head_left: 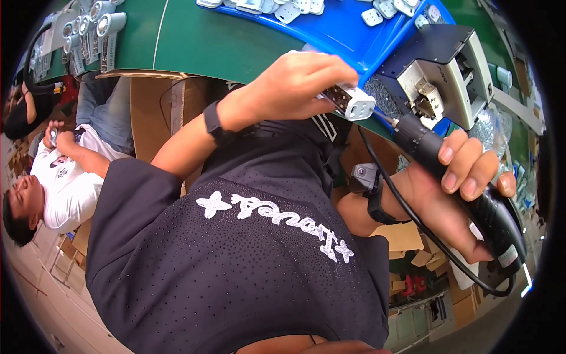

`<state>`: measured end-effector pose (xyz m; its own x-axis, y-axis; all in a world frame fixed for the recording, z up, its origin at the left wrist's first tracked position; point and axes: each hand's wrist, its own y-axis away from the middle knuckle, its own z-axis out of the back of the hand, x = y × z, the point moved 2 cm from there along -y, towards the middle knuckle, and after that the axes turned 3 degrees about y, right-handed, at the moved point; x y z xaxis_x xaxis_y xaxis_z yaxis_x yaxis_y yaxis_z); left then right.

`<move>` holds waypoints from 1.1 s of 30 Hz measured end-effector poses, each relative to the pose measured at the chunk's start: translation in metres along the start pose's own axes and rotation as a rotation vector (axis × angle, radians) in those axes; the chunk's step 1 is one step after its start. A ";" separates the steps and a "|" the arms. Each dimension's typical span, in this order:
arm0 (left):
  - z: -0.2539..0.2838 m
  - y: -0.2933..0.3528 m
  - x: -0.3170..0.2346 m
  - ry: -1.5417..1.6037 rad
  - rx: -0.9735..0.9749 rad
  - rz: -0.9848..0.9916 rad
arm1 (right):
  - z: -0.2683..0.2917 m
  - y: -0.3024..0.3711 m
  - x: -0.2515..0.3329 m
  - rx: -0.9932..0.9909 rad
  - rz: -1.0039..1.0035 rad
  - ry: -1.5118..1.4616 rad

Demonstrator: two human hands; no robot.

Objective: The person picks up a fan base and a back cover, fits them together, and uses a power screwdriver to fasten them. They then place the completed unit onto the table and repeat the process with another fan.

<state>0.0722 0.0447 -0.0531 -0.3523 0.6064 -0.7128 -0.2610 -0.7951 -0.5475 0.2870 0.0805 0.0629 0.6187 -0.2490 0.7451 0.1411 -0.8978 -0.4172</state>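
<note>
My left hand [298, 82] grips a small white plastic housing [359, 106] between thumb and fingers. The housing has a rounded end with several holes, and a dark strip with metal dots shows along its side. My right hand [451, 183] is wrapped round a black corded electric screwdriver [421, 141]. The screwdriver's bit points up and left toward the end of the housing; whether it touches a screw I cannot tell. The cable curves from the handle's lower end back past my right wrist.
A screw feeder machine [454, 76] stands beyond my right hand. Next to it, a blue tray [330, 41] holds several white plates [288, 12] on the green table [200, 41]. White cylindrical parts [88, 29] stand at the far left. A co-worker [71, 171] sits at left, near a cardboard box [150, 118].
</note>
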 end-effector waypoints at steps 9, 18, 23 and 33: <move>0.140 -0.111 0.066 -0.495 0.068 0.047 | 0.022 0.040 -0.049 -0.325 0.051 0.396; 0.118 -0.233 0.301 -0.858 0.563 0.103 | 0.013 0.053 -0.114 -0.468 -0.054 0.982; 0.085 -0.235 0.226 -0.782 0.383 0.213 | -0.032 -0.031 -0.119 -0.148 -0.359 1.475; 0.190 0.044 0.058 -0.714 -1.018 0.590 | -0.016 -0.074 -0.206 0.185 -0.426 1.790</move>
<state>-0.1309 0.0439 -0.0353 -0.6423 -0.1973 -0.7406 0.7450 -0.3877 -0.5428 0.1366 0.1926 -0.0510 -0.9179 -0.1954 0.3455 0.1976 -0.9798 -0.0292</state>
